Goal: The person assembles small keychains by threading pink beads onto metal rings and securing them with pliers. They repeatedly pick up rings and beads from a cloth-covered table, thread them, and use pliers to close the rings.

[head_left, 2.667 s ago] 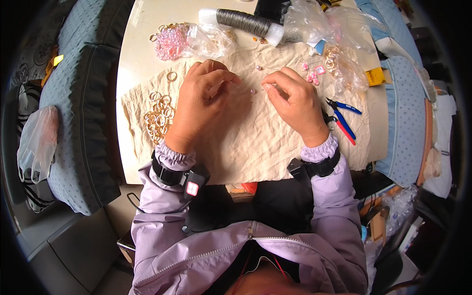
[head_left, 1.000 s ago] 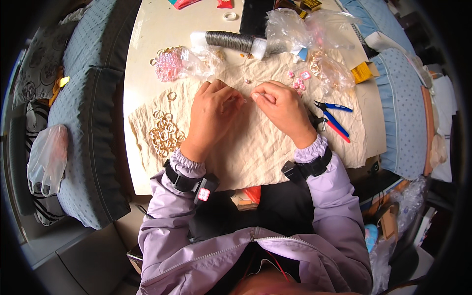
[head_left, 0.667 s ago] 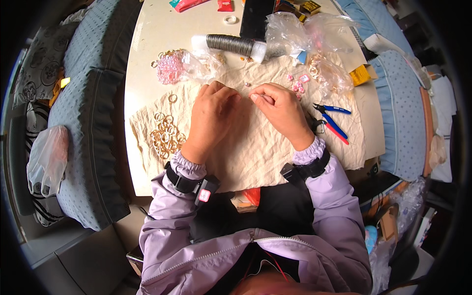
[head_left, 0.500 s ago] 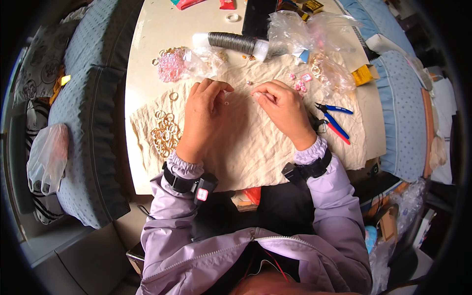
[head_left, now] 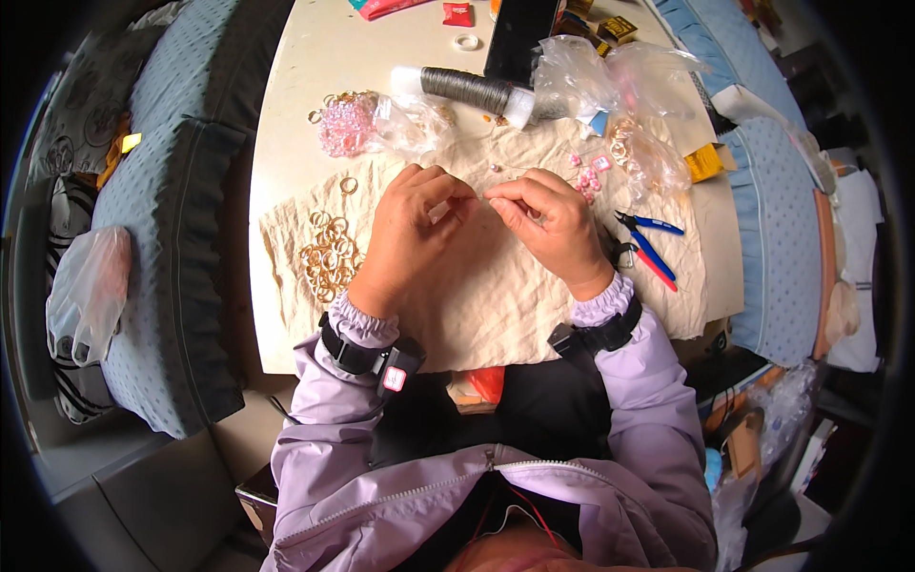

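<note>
My left hand [head_left: 419, 224] and my right hand [head_left: 555, 224] are raised over a crumpled beige cloth [head_left: 477, 315], their fingertips pinched and almost meeting. A thin wire seems to sit in the right fingertips, too fine to follow clearly. Whatever the left fingertips pinch is too small to make out. Beside my left hand lies a pile of gold-coloured rings [head_left: 330, 255], with a single ring [head_left: 349, 185] above it. One small bead [head_left: 495, 167] rests just beyond my fingertips. Several pink beads [head_left: 588, 177] lie past my right hand, and blue-and-red cutting pliers [head_left: 652, 243] are beside its wrist.
Toward the back stand a spool of dark wire [head_left: 467, 91], a bag of pink beads [head_left: 345, 129], clear plastic bags [head_left: 577, 76] and a black phone-like slab [head_left: 521, 38]. A yellow box [head_left: 705, 163] is at the right. Padded blue seats [head_left: 777, 219] flank the table.
My left hand has moved right and its fingertips have closed in on those of my right hand. The whole view has shifted slightly.
</note>
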`<state>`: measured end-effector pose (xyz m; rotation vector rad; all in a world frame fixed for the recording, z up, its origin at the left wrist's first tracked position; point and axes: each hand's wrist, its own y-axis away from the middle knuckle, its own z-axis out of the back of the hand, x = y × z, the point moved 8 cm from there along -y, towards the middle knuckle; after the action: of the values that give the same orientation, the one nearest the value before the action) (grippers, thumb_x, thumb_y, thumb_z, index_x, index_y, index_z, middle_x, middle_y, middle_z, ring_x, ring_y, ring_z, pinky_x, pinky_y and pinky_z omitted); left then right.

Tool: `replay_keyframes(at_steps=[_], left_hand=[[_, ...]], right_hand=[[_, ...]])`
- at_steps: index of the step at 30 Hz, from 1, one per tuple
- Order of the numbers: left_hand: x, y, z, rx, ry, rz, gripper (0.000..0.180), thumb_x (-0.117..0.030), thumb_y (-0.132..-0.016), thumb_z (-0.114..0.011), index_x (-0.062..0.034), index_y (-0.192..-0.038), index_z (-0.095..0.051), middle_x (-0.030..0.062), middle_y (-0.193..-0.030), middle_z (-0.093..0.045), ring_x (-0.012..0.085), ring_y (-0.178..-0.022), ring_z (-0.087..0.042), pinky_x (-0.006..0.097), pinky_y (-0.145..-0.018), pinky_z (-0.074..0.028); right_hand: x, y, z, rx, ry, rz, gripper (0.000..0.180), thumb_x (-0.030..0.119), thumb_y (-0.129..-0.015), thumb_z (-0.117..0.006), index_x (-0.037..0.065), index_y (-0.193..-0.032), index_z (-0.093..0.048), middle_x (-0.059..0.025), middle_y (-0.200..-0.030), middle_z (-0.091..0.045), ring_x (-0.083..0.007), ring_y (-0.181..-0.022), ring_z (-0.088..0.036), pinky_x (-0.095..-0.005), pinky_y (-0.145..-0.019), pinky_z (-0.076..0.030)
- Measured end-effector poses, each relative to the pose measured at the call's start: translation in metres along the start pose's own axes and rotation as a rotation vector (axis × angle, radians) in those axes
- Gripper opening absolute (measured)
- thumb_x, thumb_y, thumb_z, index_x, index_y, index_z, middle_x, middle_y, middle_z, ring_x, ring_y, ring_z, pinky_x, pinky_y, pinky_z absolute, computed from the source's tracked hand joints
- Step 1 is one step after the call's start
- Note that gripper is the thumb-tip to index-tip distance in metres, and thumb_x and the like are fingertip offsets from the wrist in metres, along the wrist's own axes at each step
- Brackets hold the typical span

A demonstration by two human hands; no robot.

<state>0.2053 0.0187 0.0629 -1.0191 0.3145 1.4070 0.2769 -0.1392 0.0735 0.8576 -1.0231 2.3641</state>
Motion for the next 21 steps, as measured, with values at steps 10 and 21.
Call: replay_keyframes(at_steps=[10,21], left_hand=[[0.0,0.002,0.004,0.031,0.04,0.005,0.01,-0.002,-0.079,-0.079,-0.0087,-0.087,-0.078,0.0058,-0.08,-0.068,0.0287,-0.083,-0.061,0.041,-0.077,-0.05],[0.037,0.01,0.025,-0.057,-0.117,0.268,0.014,-0.001,-0.09,-0.069,-0.0046,-0.097,-0.08,0.0064,-0.092,-0.065,0.0204,-0.091,-0.06,0.033,-0.078,-0.049]], right_hand=[[0.02,-0.005,0.0,-0.001,0.181,0.189,0.012,0.007,-0.089,-0.083,0.009,-0.099,-0.076,-0.0063,-0.096,-0.071,-0.028,-0.095,-0.069,-0.0401,-0.085,-0.057],[0.015,-0.021,-0.008,0.036,0.226,0.154,0.014,0.007,-0.091,-0.082,0.006,-0.102,-0.073,-0.0071,-0.098,-0.069,-0.0297,-0.099,-0.067,-0.0412,-0.089,-0.056]])
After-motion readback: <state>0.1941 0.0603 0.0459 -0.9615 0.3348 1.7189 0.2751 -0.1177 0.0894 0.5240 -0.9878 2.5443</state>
